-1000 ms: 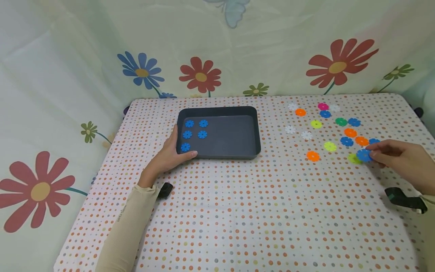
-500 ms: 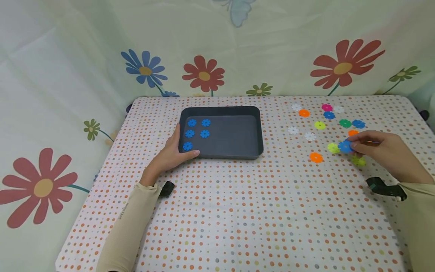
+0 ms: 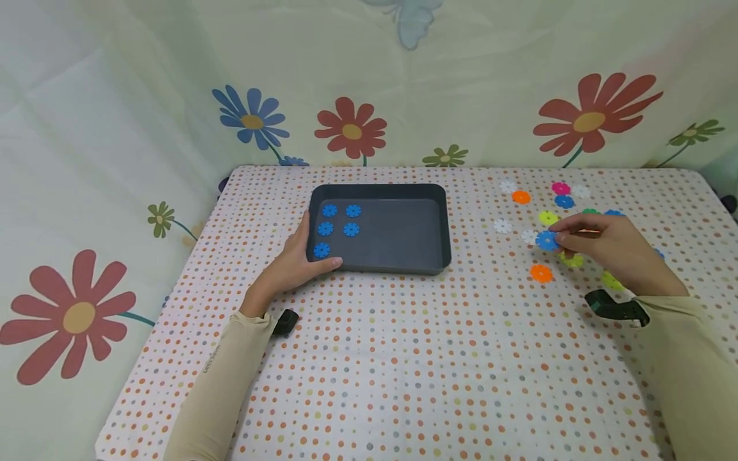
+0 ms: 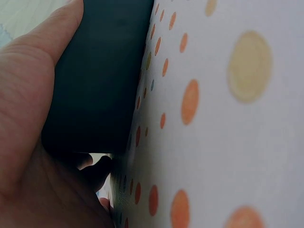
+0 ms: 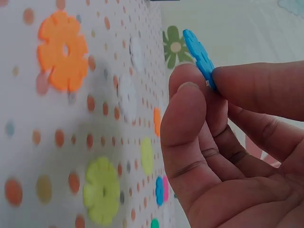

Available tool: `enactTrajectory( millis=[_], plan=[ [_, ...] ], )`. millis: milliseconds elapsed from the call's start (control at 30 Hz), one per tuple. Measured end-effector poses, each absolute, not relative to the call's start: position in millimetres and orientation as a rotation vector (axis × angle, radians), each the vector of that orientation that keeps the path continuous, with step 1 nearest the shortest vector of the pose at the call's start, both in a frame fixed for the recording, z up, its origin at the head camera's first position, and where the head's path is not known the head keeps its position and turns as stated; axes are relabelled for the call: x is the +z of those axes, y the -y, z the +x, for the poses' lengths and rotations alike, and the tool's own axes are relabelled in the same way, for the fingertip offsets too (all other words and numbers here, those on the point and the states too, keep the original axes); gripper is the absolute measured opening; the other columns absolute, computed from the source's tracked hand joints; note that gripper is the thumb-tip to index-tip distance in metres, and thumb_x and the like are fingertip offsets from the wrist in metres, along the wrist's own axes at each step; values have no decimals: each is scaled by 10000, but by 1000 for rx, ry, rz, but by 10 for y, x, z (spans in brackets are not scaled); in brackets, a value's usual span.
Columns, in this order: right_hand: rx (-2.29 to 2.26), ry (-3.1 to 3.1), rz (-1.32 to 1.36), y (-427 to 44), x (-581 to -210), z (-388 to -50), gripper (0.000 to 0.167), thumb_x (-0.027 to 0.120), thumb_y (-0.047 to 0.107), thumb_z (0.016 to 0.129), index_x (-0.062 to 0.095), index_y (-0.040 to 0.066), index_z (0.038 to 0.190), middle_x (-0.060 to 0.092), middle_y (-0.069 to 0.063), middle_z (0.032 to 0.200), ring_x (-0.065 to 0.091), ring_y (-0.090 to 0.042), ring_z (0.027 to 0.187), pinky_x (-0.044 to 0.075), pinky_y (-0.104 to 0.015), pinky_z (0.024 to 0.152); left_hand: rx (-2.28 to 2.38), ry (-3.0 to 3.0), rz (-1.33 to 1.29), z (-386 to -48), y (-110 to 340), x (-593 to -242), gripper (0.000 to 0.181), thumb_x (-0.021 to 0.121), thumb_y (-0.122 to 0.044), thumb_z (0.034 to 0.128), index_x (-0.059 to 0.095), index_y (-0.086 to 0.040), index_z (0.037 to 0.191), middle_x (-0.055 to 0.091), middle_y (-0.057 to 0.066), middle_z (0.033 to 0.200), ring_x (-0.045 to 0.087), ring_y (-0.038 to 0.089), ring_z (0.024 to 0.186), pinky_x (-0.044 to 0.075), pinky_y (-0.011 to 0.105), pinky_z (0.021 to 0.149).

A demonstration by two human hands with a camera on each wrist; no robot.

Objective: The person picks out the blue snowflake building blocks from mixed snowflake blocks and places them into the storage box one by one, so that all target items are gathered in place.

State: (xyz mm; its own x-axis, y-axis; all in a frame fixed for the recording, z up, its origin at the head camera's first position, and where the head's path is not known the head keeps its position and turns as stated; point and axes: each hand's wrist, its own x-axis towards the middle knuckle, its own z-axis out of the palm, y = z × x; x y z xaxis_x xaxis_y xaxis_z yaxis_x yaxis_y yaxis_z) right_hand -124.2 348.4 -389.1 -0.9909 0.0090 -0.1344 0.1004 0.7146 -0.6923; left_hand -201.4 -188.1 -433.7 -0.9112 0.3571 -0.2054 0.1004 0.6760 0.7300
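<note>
My right hand pinches a blue notched plastic disc between thumb and fingertips, above the scattered discs. In the right wrist view that blue disc stands tilted nearly edge-on, lifted off the table. My left hand holds the near left corner of a dark grey rectangular baking tray, thumb along its front wall and fingers at its left side. The left wrist view shows the tray's wall between thumb and curled fingers. Several blue discs lie flat in the tray's left part, spaced apart.
Loose discs lie right of the tray: an orange disc, a white disc, a pink disc and a yellow disc among several others, some hidden by my right hand. A dotted cloth covers the table; a flowered curtain hangs behind.
My right hand has moved left with the blue disc, away from the right-hand cluster toward the tray. My left hand stays at the tray's corner. The view has shifted slightly.
</note>
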Motion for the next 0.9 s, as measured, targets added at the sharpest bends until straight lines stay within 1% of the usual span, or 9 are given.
enactTrajectory(
  millis=[100,300,400,467,567,700,800,900],
  plan=[
    [-1153,-2772,66,-3420,-3871,-1279,469,630,393,1101,658,19,1382,735,-150,1139,690,-175,893,535,-253,750,1093,-2559,368,-2016,1880,-4337,1319,753,-695,895,-201,-270,1701,-142,7,1779,-65,355,1631,136,711,1227],
    [-1159,-2737,40,-3256,-3827,-1396,466,616,369,1112,634,20,1420,724,-165,1190,681,-176,940,538,-261,774,1097,-2559,364,-2008,1885,-4331,1325,759,-691,891,-192,-257,1705,-137,13,1781,-65,362,1630,135,716,1224],
    [-1174,-2728,29,-3169,-3811,-1450,453,625,344,1110,638,19,1426,732,-148,1158,680,-197,934,534,-268,782,1093,-2564,362,-2004,1883,-4345,1326,757,-699,889,-191,-260,1706,-134,16,1781,-63,365,1630,136,722,1221],
    [-1198,-2720,25,-3098,-3789,-1484,439,638,324,1106,646,18,1420,734,-140,1112,679,-223,915,535,-281,789,1092,-2564,362,-2003,1885,-4355,1325,757,-696,890,-191,-260,1706,-137,13,1781,-66,360,1630,135,716,1224],
    [-1250,-2694,6,-2995,-3752,-1537,416,646,288,1103,656,7,1410,731,-135,1087,674,-276,917,544,-297,799,1094,-2562,367,-2003,1888,-4359,1324,753,-700,892,-195,-260,1704,-142,9,1779,-67,352,1631,134,710,1228],
    [-1284,-2666,-20,-2868,-3721,-1611,385,639,242,1107,660,6,1411,728,-140,1108,668,-298,943,556,-301,813,1101,-2561,375,-2010,1894,-4356,1323,753,-700,893,-197,-263,1703,-146,5,1778,-65,346,1631,132,710,1228],
    [-1301,-2646,-35,-2781,-3730,-1665,372,637,211,1106,658,4,1415,720,-152,1088,666,-301,942,549,-315,813,1096,-2561,377,-2015,1897,-4356,1319,757,-693,894,-197,-270,1702,-145,4,1778,-65,346,1631,130,708,1230],
    [-1304,-2637,-34,-2685,-3731,-1706,369,644,215,1103,663,8,1408,703,-163,1095,663,-314,947,544,-346,810,1091,-2559,373,-2013,1898,-4344,1323,758,-699,890,-198,-277,1701,-143,6,1779,-63,353,1631,130,712,1228]
  ],
)
